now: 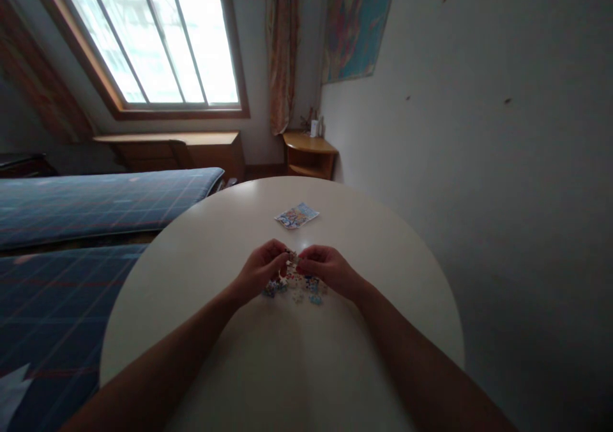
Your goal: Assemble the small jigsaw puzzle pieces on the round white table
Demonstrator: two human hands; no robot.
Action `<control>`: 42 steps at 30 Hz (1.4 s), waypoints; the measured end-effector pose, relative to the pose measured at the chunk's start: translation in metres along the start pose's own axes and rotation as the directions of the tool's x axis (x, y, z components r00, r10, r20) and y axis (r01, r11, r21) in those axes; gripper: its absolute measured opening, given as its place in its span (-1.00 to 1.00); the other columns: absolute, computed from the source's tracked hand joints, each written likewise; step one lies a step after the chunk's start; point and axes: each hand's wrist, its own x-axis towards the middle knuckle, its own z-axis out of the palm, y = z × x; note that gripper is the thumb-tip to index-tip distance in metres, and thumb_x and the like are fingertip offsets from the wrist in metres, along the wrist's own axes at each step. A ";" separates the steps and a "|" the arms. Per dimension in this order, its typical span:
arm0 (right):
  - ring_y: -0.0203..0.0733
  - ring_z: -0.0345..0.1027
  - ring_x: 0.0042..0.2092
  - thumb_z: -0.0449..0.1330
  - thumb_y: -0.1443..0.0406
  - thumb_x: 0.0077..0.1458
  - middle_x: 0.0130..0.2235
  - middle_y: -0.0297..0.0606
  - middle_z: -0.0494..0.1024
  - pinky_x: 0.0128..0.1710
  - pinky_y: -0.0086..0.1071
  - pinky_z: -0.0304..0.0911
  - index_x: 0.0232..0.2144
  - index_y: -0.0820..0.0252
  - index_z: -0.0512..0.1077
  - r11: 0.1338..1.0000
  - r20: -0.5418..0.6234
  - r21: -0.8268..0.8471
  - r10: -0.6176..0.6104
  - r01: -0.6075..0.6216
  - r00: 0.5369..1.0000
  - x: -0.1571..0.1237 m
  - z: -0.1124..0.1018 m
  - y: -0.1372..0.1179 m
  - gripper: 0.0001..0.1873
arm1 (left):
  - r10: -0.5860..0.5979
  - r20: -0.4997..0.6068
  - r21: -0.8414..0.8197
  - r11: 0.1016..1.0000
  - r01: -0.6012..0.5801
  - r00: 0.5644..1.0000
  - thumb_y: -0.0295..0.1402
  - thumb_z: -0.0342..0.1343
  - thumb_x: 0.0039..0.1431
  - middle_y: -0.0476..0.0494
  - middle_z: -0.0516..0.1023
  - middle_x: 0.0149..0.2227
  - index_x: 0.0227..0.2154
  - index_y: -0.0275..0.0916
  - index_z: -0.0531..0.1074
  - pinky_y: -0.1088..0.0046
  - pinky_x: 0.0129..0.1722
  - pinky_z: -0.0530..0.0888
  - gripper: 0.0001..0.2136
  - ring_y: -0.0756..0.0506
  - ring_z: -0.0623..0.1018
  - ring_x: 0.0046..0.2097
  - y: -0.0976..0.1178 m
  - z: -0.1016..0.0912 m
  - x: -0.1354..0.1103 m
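My left hand (264, 266) is closed in a pinch just above the table, thumb against fingers. Opposite it, my right hand (330, 267) pinches as well, and the fingertips of both nearly meet. Between them is a small cluster of jigsaw puzzle pieces (292, 257), gripped from both sides; how many pieces is too small to tell. Below and around my hands lie several loose jigsaw pieces (315, 298), white, blue and red, partly hidden by the hands. Beyond them a small colourful picture sheet or packet (297, 216) rests flat.
All this is on a round cream table (383, 240). A bed with a blue plaid cover (96, 202) stands to the left, and a white wall (479, 196) runs along the right. A corner shelf (310, 143) and a wooden desk (182, 140) are at the back.
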 end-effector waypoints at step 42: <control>-0.34 0.42 -0.44 0.51 0.18 -0.28 -0.49 -0.38 0.57 -0.31 -0.39 0.35 -0.52 0.22 0.50 0.992 -0.016 -0.090 -0.086 0.085 0.996 0.000 0.000 -0.003 -0.67 | -0.070 -0.045 -0.026 0.997 0.069 0.997 -0.04 0.30 0.01 0.08 0.39 -0.57 -0.31 -0.27 0.40 0.64 -0.64 0.24 -0.60 0.12 0.29 -0.61 0.008 0.009 -0.002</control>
